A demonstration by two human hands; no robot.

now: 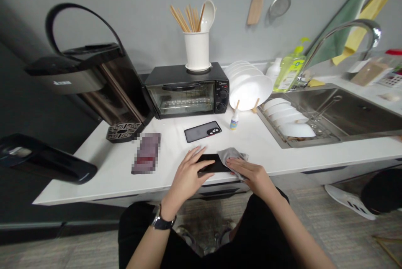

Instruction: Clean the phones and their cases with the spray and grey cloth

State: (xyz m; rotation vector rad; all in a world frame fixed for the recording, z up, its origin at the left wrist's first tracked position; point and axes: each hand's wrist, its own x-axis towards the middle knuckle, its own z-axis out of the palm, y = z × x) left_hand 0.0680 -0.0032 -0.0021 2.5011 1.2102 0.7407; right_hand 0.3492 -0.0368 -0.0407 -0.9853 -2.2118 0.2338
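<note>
A black phone [211,163] lies flat near the front edge of the white counter [270,147]. My left hand [188,175] rests on its left end with fingers spread, holding it down. My right hand [248,170] presses a grey cloth [231,156] onto the phone's right end, fingers closed on the cloth. Behind them a black phone case [202,131] lies camera-cutout up, and a small white dropper bottle [234,119] stands beside it.
A black toaster oven [187,91] with a white utensil holder [197,49] stands at the back. A coffee machine [94,80] is at left, a plate rack [249,87] and a sink [339,114] with bowls at right. A blurred dark item [147,152] lies left. Another person's shoe [348,200] is at right.
</note>
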